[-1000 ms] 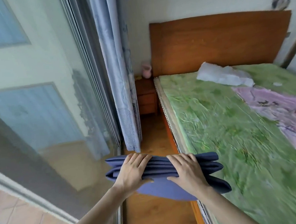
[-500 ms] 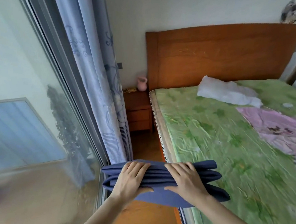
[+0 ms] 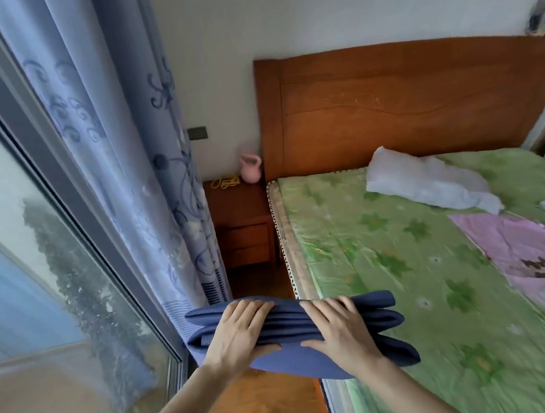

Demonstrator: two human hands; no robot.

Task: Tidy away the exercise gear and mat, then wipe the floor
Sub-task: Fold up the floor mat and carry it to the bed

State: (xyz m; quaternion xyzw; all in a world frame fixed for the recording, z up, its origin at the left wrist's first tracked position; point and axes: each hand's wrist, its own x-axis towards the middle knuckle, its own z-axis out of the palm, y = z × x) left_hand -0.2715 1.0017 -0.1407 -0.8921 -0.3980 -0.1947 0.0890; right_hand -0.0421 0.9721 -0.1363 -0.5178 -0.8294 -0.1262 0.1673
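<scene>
mat: folded blue mat (image 3: pixel 309 331) held up by the bed's (image 3: pixel 386 262) near left edge
left hand (image 3: pixel 240 332): clamped round the folds
right hand (image 3: pixel 339 328): same grip, fingers curled over top

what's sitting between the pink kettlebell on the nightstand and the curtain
In the head view, a coiled yellow rope lies on the nightstand between the pink kettlebell and the curtain.

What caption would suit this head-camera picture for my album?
Both hands, left and right, grip a folded blue mat beside a green-sheeted bed.
</scene>
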